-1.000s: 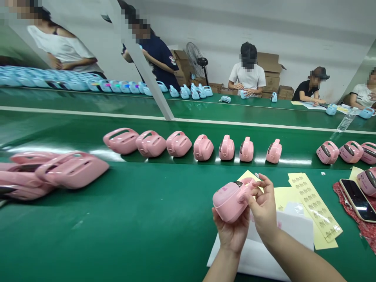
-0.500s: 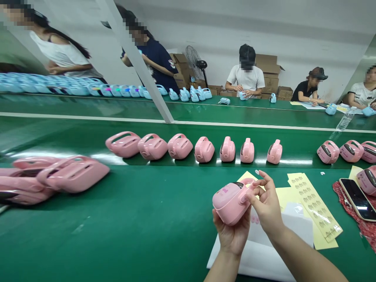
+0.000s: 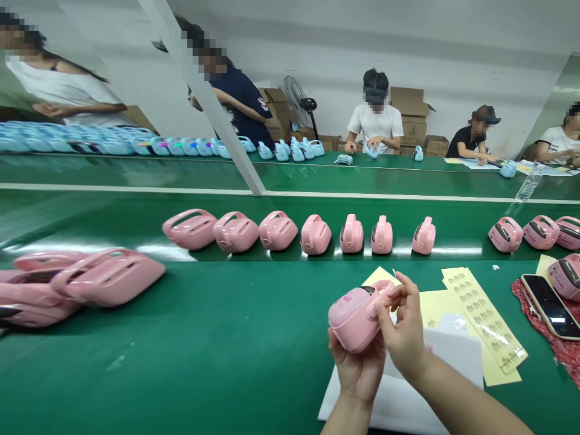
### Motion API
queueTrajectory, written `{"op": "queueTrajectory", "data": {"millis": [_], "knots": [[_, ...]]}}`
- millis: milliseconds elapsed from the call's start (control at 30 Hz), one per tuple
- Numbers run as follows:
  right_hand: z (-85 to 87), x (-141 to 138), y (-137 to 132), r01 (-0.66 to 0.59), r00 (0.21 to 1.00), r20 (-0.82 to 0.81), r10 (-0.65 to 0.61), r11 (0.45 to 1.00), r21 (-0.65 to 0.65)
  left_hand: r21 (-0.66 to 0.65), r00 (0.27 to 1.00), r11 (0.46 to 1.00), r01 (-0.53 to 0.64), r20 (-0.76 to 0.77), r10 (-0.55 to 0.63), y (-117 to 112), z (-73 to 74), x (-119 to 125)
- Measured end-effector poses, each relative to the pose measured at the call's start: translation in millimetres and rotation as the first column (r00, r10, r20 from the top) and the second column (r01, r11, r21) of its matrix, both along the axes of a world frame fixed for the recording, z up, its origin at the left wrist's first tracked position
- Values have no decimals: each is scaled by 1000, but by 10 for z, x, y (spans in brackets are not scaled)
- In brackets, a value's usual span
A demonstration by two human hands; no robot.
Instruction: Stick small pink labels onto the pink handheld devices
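My left hand (image 3: 359, 367) cups a pink handled device (image 3: 354, 316) from below, just above a white sheet (image 3: 453, 362) on the green table (image 3: 226, 338). My right hand (image 3: 403, 329) rests against the device's right side, thumb and forefinger pinched at its handle. A tiny pale sticker sits on the raised fingertip. Yellow sticker sheets (image 3: 483, 314) lie right of my hands.
A row of pink devices (image 3: 312, 234) runs along the belt, with more at far left (image 3: 90, 281) and far right (image 3: 534, 232). A phone (image 3: 546, 305) lies on red cloth. Several people work with blue devices (image 3: 290, 150) at the far table.
My right hand's fingers have curled in from spread to a pinch at the device's handle. The view has shifted slightly; the device stays in my left hand.
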State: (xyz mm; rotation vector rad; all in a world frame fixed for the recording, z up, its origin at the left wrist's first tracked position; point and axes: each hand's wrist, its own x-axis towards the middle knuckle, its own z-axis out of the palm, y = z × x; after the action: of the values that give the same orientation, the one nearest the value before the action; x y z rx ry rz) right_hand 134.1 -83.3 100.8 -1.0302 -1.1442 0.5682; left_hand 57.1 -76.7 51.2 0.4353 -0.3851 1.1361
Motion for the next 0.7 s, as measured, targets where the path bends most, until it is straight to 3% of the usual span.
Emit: {"op": "queueTrajectory", "data": {"millis": [100, 167, 300, 500, 600, 700], "knots": [[-17, 33, 15, 39, 980, 190, -58, 994, 102, -26, 1000, 999, 24, -16, -25, -9, -22, -16], [-10, 62, 37, 54, 966, 247, -78, 993, 101, -36, 998, 999, 37, -40, -38, -8, -35, -36], [-29, 106, 83, 17, 984, 179, -21, 999, 27, -13, 999, 1000, -13, -42, 12, -4, -31, -56], [-76, 142, 86, -23, 995, 102, 17, 998, 57, -27, 998, 999, -32, -54, 31, -16, -94, -75], [-130, 175, 112, 2, 994, 106, -8, 999, 53, -149, 991, 986, -79, -116, 62, 9, -141, -205], [-319, 176, 168, -34, 971, 236, 36, 999, -10, -333, 960, 905, -266, -181, 215, 68, -79, -413]]}}
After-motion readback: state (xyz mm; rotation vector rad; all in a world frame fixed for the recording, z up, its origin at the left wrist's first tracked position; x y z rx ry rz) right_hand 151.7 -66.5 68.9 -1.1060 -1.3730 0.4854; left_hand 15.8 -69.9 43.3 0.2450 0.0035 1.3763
